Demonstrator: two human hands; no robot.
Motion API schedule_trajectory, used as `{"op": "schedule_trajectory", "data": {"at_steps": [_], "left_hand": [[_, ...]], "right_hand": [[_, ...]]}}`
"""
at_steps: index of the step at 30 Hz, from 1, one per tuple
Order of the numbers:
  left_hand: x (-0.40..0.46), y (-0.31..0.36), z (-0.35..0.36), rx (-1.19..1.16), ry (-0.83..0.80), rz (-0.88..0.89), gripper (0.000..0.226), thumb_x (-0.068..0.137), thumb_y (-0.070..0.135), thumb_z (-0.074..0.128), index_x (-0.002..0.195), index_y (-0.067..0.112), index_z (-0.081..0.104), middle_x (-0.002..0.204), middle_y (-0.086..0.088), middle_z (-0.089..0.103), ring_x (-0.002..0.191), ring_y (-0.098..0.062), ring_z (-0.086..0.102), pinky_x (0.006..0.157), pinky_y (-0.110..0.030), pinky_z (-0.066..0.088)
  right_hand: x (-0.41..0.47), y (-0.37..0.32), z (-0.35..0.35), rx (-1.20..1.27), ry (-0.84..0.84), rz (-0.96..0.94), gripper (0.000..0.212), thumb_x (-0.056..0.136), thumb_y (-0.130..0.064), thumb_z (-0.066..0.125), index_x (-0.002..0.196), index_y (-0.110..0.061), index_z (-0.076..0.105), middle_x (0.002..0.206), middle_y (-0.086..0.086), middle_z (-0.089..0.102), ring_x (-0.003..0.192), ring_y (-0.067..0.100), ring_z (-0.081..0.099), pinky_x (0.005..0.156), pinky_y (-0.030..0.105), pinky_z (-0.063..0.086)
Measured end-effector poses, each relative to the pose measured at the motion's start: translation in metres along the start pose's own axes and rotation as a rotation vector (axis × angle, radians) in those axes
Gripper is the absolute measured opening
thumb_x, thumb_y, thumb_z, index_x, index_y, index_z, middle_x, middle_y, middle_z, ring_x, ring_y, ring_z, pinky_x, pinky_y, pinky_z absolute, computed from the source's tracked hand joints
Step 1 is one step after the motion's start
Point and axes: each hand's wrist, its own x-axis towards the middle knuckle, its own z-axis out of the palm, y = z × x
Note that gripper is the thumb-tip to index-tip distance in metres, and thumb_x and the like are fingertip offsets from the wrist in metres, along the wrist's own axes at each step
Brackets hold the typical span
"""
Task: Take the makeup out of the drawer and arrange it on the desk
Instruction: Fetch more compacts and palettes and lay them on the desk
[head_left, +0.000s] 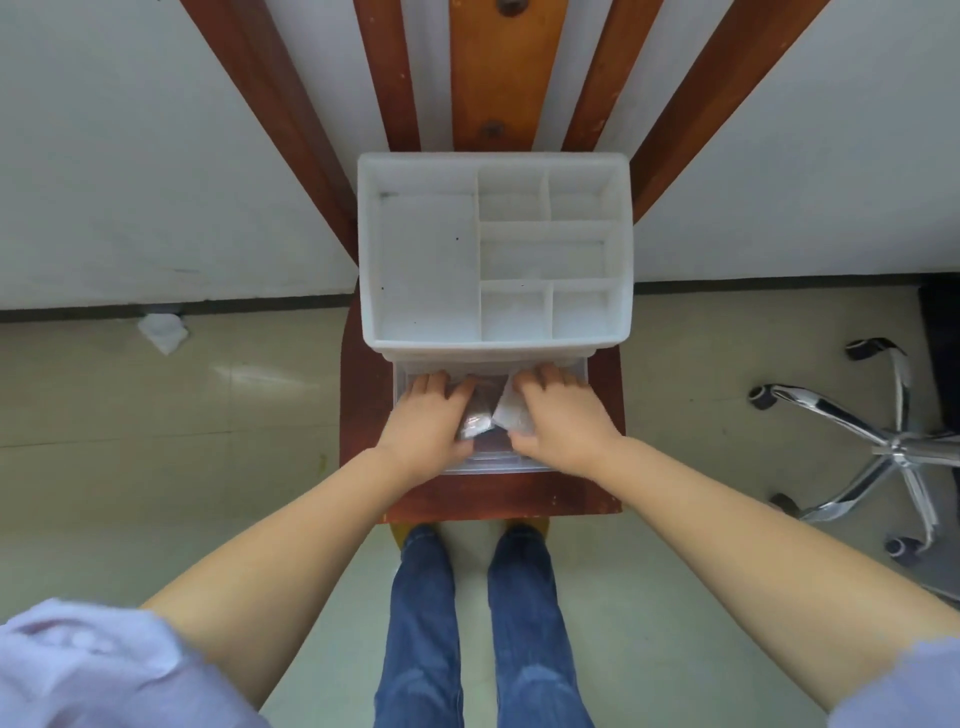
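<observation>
Head view: I see a white organizer (415, 249) standing on a red-brown counter (363, 415), its top compartments open to the camera. Its clear drawer (498, 462) is pulled out toward me at the bottom. Both hands are inside the drawer. The left hand (426, 421) curls its fingers around a dark packet (478, 410) with a shiny end. The right hand (561, 415) grips a white packet (506, 410) between fingers and thumb. The two packets lie just beside each other in the middle of the drawer, between the hands. I cannot tell what else the drawer holds. On the floor, a crumpled tissue (162, 330) lies at left and a chrome chair base (883, 441) stands at right
</observation>
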Motion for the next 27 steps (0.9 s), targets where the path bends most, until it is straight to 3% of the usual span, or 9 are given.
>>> {"op": "schedule_trajectory", "data": {"at_steps": [3,5,8,10,14,17,21,24,27], "left_hand": [[-0.032,0.001,-0.029,-0.406,-0.112,-0.086,0.079,0.079,0.041,0.064,0.145,0.024,0.026,0.129,-0.006,0.044,0.119,-0.025,0.046,0.095,-0.030,0.043],[-0.050,0.001,-0.041,-0.547,-0.395,-0.072,0.082,0.080,0.041,0.065,0.148,0.020,0.024,0.142,-0.004,0.041,0.124,-0.018,0.048,0.102,-0.028,0.040],[-0.064,0.004,-0.030,-0.363,-0.792,-0.057,0.090,0.083,0.044,0.064,0.150,0.012,0.013,0.152,-0.003,0.030,0.135,-0.018,0.037,0.110,-0.028,0.031],[-0.062,0.003,-0.011,-0.346,-0.875,-0.119,0.099,0.080,0.044,0.065,0.151,0.012,0.004,0.147,-0.007,0.037,0.130,-0.022,0.042,0.108,-0.034,0.036],[-0.046,-0.003,-0.001,-0.431,-0.814,-0.110,0.102,0.076,0.041,0.067,0.149,0.020,-0.001,0.126,-0.007,0.055,0.104,-0.021,0.056,0.095,-0.034,0.047],[-0.032,-0.008,-0.016,-0.483,-0.696,-0.104,0.111,0.078,0.033,0.068,0.147,0.023,-0.019,0.125,-0.011,0.057,0.093,-0.019,0.058,0.088,-0.028,0.047],[-0.007,-0.023,-0.040,-0.509,-0.570,-0.147,0.112,0.075,0.034,0.067,0.148,0.025,-0.017,0.103,-0.005,0.066,0.092,-0.020,0.062,0.093,-0.033,0.048],[-0.004,-0.028,-0.062,-0.449,-0.500,-0.175,0.104,0.077,0.036,0.066,0.151,0.020,-0.004,0.144,-0.008,0.041,0.122,-0.023,0.049,0.103,-0.033,0.040],[-0.029,-0.023,-0.084,-0.367,-0.497,-0.190,0.093,0.080,0.038,0.065,0.151,0.018,0.008,0.152,-0.007,0.029,0.134,-0.024,0.037,0.108,-0.033,0.034]], "right_hand": [[-0.034,-0.004,-0.021,0.413,0.036,0.004,0.059,0.080,-0.042,0.063,0.130,-0.022,0.039,0.127,0.002,0.047,0.115,0.019,0.047,0.091,0.029,0.041],[-0.055,-0.007,-0.025,0.646,-0.193,0.019,0.061,0.080,-0.043,0.065,0.132,-0.028,0.037,0.129,-0.003,0.046,0.116,0.012,0.048,0.095,0.026,0.042],[-0.069,-0.013,-0.008,0.603,-0.656,0.062,0.070,0.083,-0.045,0.062,0.143,-0.028,0.029,0.128,-0.001,0.051,0.111,0.013,0.053,0.098,0.027,0.043],[-0.065,-0.016,0.009,0.488,-0.714,0.109,0.081,0.084,-0.045,0.059,0.149,-0.022,0.017,0.128,0.006,0.049,0.110,0.020,0.054,0.096,0.032,0.045],[-0.046,-0.019,0.017,0.413,-0.647,0.135,0.085,0.083,-0.046,0.056,0.150,-0.020,0.010,0.121,0.010,0.044,0.103,0.026,0.054,0.084,0.033,0.047],[-0.033,-0.016,0.005,0.388,-0.574,0.150,0.095,0.083,-0.044,0.057,0.150,-0.031,-0.009,0.139,0.017,0.034,0.119,0.032,0.046,0.097,0.037,0.042],[0.000,-0.002,-0.024,0.301,-0.436,0.190,0.093,0.082,-0.040,0.059,0.150,-0.029,-0.003,0.144,0.019,0.031,0.129,0.036,0.036,0.102,0.038,0.037],[0.009,0.003,-0.048,0.223,-0.426,0.199,0.081,0.083,-0.037,0.060,0.149,-0.021,0.016,0.141,0.017,0.038,0.126,0.034,0.041,0.099,0.036,0.040],[-0.010,-0.006,-0.070,0.134,-0.430,0.164,0.069,0.081,-0.038,0.061,0.140,-0.018,0.032,0.132,0.014,0.043,0.116,0.031,0.046,0.092,0.037,0.045]]}}
